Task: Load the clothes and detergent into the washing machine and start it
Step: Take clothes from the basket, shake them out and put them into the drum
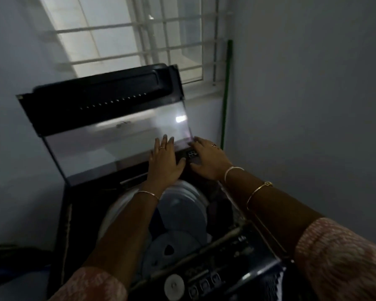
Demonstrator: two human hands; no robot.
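With my flat, empty left hand point(164, 161) on the dark top-loading washing machine's point(78, 213) raised glass lid point(109, 135) and my loose right hand point(208, 158) empty alongside, I should lower the lid evenly, fingers clear.

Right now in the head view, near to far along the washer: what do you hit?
Control panel → tub → left hand and right hand at the back edge → raised lid → barred window.
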